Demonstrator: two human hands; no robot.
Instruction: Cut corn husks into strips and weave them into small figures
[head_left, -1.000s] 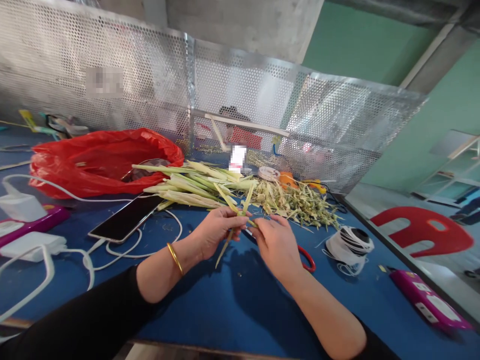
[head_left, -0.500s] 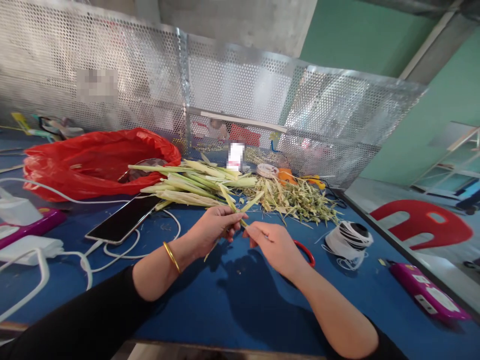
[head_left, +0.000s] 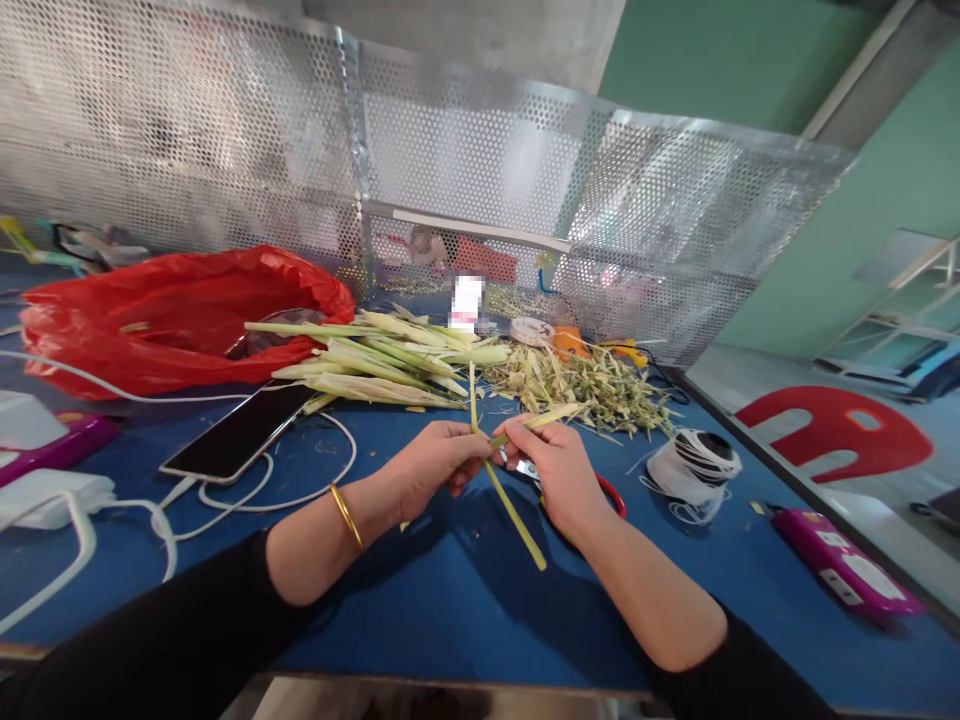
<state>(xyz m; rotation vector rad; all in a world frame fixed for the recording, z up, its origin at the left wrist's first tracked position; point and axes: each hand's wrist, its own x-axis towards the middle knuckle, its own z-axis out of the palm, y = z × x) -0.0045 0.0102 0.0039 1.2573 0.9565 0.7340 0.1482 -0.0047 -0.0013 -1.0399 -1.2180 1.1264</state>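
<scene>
Over the blue table, my left hand (head_left: 444, 458) pinches pale green leaf strips (head_left: 516, 515) where they cross; one strip points up and one hangs down toward the table's front. My right hand (head_left: 551, 470) is closed on a strip that sticks out to the upper right, its fingertips close to those of my left hand. Red-handled scissors (head_left: 611, 495) lie partly hidden under my right hand. Behind the hands lie a pile of long green leaves (head_left: 375, 365) and a heap of short trimmed pieces (head_left: 600, 385).
On the left are a red plastic bag (head_left: 187, 320), a black phone (head_left: 232, 440), white cables and chargers (head_left: 60, 500). A thread spool (head_left: 694, 470) and a purple device (head_left: 847, 565) are at right. A perforated metal screen (head_left: 465, 140) stands behind.
The strips between my hands have turned: one now hangs down toward the front and another points to the upper right in my right hand. The view has shifted slightly.
</scene>
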